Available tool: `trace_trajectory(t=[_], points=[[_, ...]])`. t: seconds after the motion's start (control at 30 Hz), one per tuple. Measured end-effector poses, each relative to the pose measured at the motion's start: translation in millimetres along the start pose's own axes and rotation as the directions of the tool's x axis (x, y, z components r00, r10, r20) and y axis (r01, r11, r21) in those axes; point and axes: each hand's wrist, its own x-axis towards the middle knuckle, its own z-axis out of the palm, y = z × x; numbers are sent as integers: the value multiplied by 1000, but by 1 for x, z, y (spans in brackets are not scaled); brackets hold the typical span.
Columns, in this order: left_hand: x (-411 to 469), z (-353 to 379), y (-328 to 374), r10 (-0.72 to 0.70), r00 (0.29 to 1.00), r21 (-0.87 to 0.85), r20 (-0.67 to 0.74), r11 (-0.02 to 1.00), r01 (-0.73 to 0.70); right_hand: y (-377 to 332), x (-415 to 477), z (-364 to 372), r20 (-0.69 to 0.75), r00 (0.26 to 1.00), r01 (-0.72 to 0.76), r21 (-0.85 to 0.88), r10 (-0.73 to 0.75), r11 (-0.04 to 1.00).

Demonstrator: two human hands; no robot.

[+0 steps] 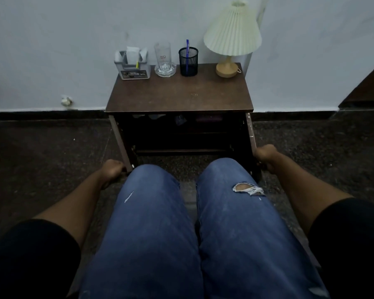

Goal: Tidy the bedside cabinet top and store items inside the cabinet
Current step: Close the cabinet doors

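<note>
Obs: left grip point(113, 169) curled on left door point(121, 143), right grip point(265, 154) on right door point(251, 139), both open. Risk: slamming could jolt cabinet point(179, 93), toppling glass point(163, 59); knees point(220, 169) block closure

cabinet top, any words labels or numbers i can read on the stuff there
Grey organiser box, front label: print there, too blurred to read.
Glass: small printed mark, too small to read.
Mesh pen pot and lamp: no text visible.
</note>
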Motion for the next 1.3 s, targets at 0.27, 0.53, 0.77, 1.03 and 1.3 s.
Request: trace_trajectory(t=[0.27,0.53,0.77,1.03,1.3], points=[[7,29,9,93,996,46,11,995,-94,3,-15,34,409,912,137,-306,0,942],[27,49,24,110,994,45,16,993,-111,-31,6,77,533,844,314,-405,-57,859],[52,66,41,49,997,-79,66,996,-44,-61,24,119,613,790,279,-332,-19,901],[75,86,68,3,997,-141,74,990,7,-88,28,141,547,836,48,-174,56,984],[96,106,88,-42,994,-351,96,933,74,-95,56,173,344,932,82,102,-112,991]])
